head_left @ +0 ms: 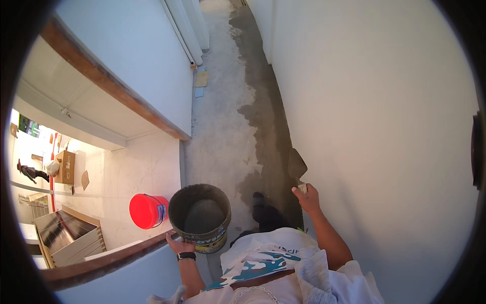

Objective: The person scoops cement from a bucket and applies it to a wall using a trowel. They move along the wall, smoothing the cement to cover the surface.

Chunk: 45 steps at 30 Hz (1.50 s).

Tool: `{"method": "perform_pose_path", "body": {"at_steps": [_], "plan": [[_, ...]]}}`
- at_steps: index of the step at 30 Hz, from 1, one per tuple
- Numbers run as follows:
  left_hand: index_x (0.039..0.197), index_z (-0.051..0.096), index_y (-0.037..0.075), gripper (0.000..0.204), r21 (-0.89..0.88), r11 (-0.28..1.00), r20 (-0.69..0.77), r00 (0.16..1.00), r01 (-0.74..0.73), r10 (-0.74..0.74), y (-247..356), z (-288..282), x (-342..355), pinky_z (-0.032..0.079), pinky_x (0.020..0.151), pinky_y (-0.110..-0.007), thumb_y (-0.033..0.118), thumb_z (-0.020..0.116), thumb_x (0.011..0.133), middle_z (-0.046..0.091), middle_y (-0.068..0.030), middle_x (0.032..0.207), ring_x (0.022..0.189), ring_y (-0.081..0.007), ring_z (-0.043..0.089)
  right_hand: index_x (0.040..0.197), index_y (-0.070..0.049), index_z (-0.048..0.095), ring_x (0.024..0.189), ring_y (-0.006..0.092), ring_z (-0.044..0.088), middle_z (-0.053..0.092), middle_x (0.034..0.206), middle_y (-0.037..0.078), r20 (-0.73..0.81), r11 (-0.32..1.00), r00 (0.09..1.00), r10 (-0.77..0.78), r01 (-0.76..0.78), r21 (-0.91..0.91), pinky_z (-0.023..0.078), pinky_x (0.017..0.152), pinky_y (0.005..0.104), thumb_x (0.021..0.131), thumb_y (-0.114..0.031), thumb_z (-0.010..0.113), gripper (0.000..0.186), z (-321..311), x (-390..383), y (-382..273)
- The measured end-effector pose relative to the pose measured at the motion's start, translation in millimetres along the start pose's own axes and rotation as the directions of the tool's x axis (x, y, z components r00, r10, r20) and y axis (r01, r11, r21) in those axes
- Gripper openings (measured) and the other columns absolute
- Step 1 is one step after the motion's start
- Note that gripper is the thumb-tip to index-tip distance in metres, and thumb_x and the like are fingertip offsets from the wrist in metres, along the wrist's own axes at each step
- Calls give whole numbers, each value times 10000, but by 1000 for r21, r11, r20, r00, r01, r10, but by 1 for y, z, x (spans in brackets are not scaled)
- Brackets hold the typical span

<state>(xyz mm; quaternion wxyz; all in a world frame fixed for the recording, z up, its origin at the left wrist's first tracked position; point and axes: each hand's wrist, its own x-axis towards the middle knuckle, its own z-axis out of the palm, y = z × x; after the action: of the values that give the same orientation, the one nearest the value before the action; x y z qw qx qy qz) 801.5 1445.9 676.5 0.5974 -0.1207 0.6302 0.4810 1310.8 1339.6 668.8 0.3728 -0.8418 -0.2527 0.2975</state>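
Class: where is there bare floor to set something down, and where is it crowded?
Bare: pale floor strip between left wall and dark band, nearer than the cardboard. Crowded: around the left hand, black bucket and red bucket.

The dark bucket (200,192) at the left hand (179,245) appears to be plastic, its matt inner wall rough with grey residue. The trowel (297,166) in the right hand (309,199) shows a dull, dark blade (297,160) and a pale, matt handle (302,188). Left of the left hand, the red bucket (145,211) is smooth plastic. Ahead of both hands, the floor (217,124) looks like rough, matt concrete. Right of the right hand, the white wall (385,126) is smooth; between the hands, the shirt (263,239) is soft cloth.
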Motion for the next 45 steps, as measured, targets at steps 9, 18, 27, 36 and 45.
{"method": "perform_pose_path", "body": {"at_steps": [9, 18, 27, 36, 45], "plan": [[1519, 183, -102, 1265, -36, 998, 235, 971, 58, -48, 95, 408, -37, 244, 1170, -478, 795, 585, 722, 282, -194, 1557, 1380, -326, 335, 887, 29, 650, 774, 290, 663, 672, 809, 185, 55, 973, 991, -118, 127, -192, 515, 720, 410, 795, -441, 769, 492, -43, 282, -230], [1445, 278, -132, 1065, 91, 995, 397, 915, 41, -74, 179, 958, 46, 339, 1112, -495, 657, 607, 809, 388, -234, 1427, 1304, -341, 405, 890, 30, 623, 721, 270, 635, 665, 798, 176, 63, 994, 996, -58, 63, -87, 502, 681, 397, 816, -383, 770, 445, 24, 674, -472], [1352, 397, -137, 966, 194, 979, 462, 875, 61, -146, 202, 1434, 163, 369, 1037, -437, 649, 582, 821, 499, -193, 1257, 1133, -294, 487, 961, 33, 621, 748, 330, 663, 676, 830, 205, 40, 986, 999, 10, -3, -168, 517, 700, 421, 818, -348, 758, 430, 92, 1056, -613], [1280, 481, -134, 887, 252, 966, 627, 770, -54, -120, 249, 1941, 324, 406, 979, -392, 631, 562, 838, 569, -186, 1178, 1079, -274, 534, 952, 35, 624, 749, 360, 694, 688, 810, 216, 123, 969, 988, 96, -64, -238, 534, 691, 429, 831, -326, 755, 403, 194, 1481, -765], [1264, 513, -95, 775, 392, 917, 526, 835, -73, -158, 268, 2295, 400, 406, 918, -370, 568, 527, 862, 590, -170, 1149, 1034, -265, 531, 954, 33, 638, 759, 319, 680, 683, 832, 203, 43, 940, 939, 341, -340, -38, 519, 702, 428, 849, -297, 749, 364, 261, 1754, -880]]}}
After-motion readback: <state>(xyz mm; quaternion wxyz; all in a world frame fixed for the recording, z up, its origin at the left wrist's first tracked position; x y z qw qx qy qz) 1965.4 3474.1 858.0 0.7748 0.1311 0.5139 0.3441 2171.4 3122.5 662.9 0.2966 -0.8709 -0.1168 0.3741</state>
